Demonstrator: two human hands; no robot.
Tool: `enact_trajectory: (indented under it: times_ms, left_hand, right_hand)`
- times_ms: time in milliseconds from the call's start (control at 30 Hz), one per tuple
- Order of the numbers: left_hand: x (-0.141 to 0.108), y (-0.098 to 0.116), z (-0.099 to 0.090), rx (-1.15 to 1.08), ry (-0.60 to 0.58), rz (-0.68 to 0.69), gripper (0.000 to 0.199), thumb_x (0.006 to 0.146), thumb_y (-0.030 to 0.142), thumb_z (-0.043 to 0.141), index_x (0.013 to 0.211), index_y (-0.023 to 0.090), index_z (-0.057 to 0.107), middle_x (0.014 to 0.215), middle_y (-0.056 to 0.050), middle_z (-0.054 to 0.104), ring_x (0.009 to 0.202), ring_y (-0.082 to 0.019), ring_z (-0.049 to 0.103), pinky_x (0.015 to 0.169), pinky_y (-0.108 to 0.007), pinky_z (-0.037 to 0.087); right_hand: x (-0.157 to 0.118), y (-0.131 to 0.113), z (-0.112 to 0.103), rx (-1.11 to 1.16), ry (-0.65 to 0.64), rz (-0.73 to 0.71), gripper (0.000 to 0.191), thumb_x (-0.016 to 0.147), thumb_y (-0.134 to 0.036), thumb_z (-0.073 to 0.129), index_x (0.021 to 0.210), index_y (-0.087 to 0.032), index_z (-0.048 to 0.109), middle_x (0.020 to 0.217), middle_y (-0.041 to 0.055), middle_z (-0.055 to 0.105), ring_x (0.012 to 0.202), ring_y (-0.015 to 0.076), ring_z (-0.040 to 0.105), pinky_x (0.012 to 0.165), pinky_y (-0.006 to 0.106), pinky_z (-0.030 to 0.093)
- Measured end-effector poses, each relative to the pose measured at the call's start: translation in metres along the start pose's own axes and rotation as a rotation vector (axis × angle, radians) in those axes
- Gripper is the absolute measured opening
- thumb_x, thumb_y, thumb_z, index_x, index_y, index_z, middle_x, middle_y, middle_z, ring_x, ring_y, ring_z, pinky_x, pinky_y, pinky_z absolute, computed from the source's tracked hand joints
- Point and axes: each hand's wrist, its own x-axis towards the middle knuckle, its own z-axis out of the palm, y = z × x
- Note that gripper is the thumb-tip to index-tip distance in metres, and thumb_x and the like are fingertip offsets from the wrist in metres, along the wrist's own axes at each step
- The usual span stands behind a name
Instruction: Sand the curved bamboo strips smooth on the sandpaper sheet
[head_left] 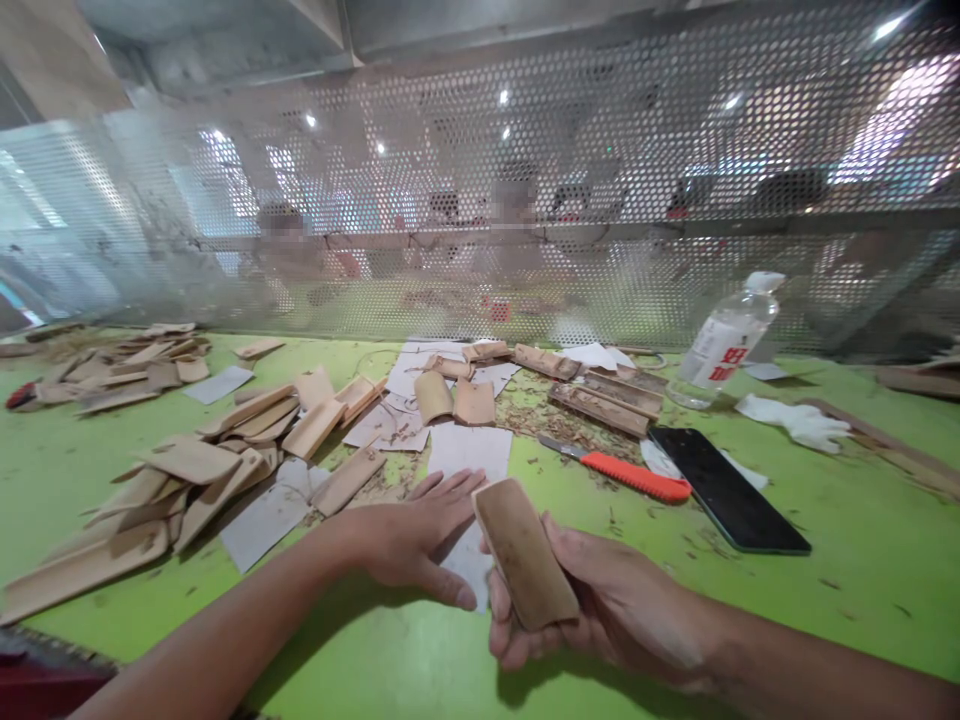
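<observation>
My right hand (pixel 592 590) is closed around a short, curved strip of bamboo (pixel 525 555), its brownish outer face turned up toward me. Beside it, my left hand (pixel 427 540) lies with fingers stretched out over a sheet of white paper (pixel 469 450) on the green table. Part of that paper is hidden under the hand. Just beyond the paper sit two short bamboo pieces, one rounded (pixel 433 398) and one flatter (pixel 475 402). A utility knife (pixel 630 475) with an orange handle lies to the right, its blade pointing left.
Bamboo strips are heaped at the left (pixel 195 460), with another pile (pixel 142 365) farther back. A black phone (pixel 727 490), a clear water bottle (pixel 724 340) and a white glove (pixel 795 422) stand or lie at right. A perforated metal screen (pixel 450 270) borders the table's back.
</observation>
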Motion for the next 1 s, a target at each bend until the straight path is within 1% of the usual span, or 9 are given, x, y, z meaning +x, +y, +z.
enact_trajectory:
  times_ms: [100,267,533,633,700,800,833,900,1000]
  left_hand:
    - [0.0,0.001,-0.001,-0.03,-0.041,0.001,0.105,0.089,0.065,0.068,0.165,0.018,0.014,0.169,-0.019,-0.001,0.154,-0.039,-0.008,0.123,-0.059,0.003]
    - [0.0,-0.001,0.0,-0.053,-0.026,-0.002,0.098,0.086,0.066,0.07,0.161,0.019,0.029,0.169,-0.018,-0.001,0.154,-0.04,-0.007,0.122,-0.059,0.007]
    - [0.0,0.008,-0.006,-0.053,-0.048,-0.02,0.085,0.089,0.068,0.066,0.156,0.022,0.041,0.17,-0.013,0.012,0.155,-0.035,-0.005,0.124,-0.056,0.001]
    - [0.0,0.01,-0.008,-0.057,-0.063,-0.042,0.086,0.089,0.07,0.065,0.157,0.024,0.039,0.17,-0.011,0.014,0.155,-0.036,-0.006,0.123,-0.057,0.002]
    - [-0.001,0.01,-0.008,-0.049,-0.079,-0.056,0.092,0.088,0.071,0.064,0.16,0.022,0.034,0.17,-0.012,0.007,0.155,-0.036,-0.007,0.124,-0.056,0.003]
    - [-0.001,0.008,-0.007,-0.038,-0.078,-0.065,0.106,0.087,0.074,0.063,0.165,0.018,0.018,0.169,-0.014,-0.005,0.155,-0.035,-0.009,0.124,-0.053,0.003]
    - [-0.002,0.007,-0.007,-0.043,-0.073,-0.071,0.11,0.087,0.075,0.063,0.165,0.017,0.012,0.169,-0.015,-0.006,0.155,-0.035,-0.009,0.124,-0.053,0.004]
    - [-0.002,0.006,-0.006,-0.054,-0.06,-0.089,0.116,0.086,0.077,0.061,0.166,0.016,0.003,0.169,-0.015,-0.008,0.155,-0.036,-0.008,0.124,-0.053,0.005]
    - [-0.003,0.005,-0.005,-0.054,-0.045,-0.109,0.121,0.084,0.079,0.061,0.165,0.016,-0.002,0.168,-0.014,-0.01,0.155,-0.036,-0.006,0.124,-0.053,0.008]
  right_hand:
    - [-0.002,0.001,-0.002,0.003,0.014,-0.025,0.046,0.095,-0.062,0.06,0.109,-0.018,0.067,0.11,0.0095,0.07,0.103,0.0239,0.071,0.1,0.044,0.051]
    - [-0.005,0.002,-0.005,-0.058,-0.009,-0.039,0.045,0.091,-0.06,0.066,0.114,-0.021,0.066,0.115,0.0087,0.067,0.111,0.0235,0.066,0.107,0.047,0.045]
    - [-0.004,0.004,-0.005,-0.091,-0.061,-0.081,0.043,0.096,-0.051,0.065,0.129,-0.024,0.064,0.117,0.0097,0.064,0.114,0.0224,0.062,0.108,0.048,0.043]
    - [-0.002,0.004,-0.003,-0.115,-0.064,-0.093,0.047,0.094,-0.054,0.067,0.127,-0.021,0.064,0.11,0.0087,0.063,0.106,0.0214,0.062,0.101,0.047,0.05]
    - [-0.001,0.001,-0.004,-0.173,0.009,-0.086,0.052,0.086,-0.056,0.076,0.122,-0.02,0.064,0.103,0.0061,0.061,0.083,0.0156,0.064,0.078,0.034,0.059]
    - [0.001,-0.01,-0.016,-0.409,0.314,-0.051,0.062,0.077,-0.053,0.085,0.123,-0.02,0.061,0.095,0.0024,0.064,0.048,0.0032,0.047,0.04,0.016,0.041]
    - [0.002,-0.016,-0.022,-0.519,0.427,-0.048,0.064,0.077,-0.053,0.084,0.126,-0.02,0.06,0.088,0.0007,0.065,0.042,0.0021,0.043,0.036,0.015,0.034]
    - [0.006,-0.026,-0.038,-0.719,0.595,-0.076,0.065,0.081,-0.054,0.08,0.13,-0.019,0.057,0.071,-0.0034,0.064,0.039,0.0043,0.043,0.036,0.016,0.034]
    - [0.011,-0.035,-0.057,-0.846,0.683,-0.113,0.064,0.084,-0.054,0.075,0.134,-0.018,0.055,0.066,-0.0037,0.065,0.041,0.009,0.052,0.038,0.019,0.042]
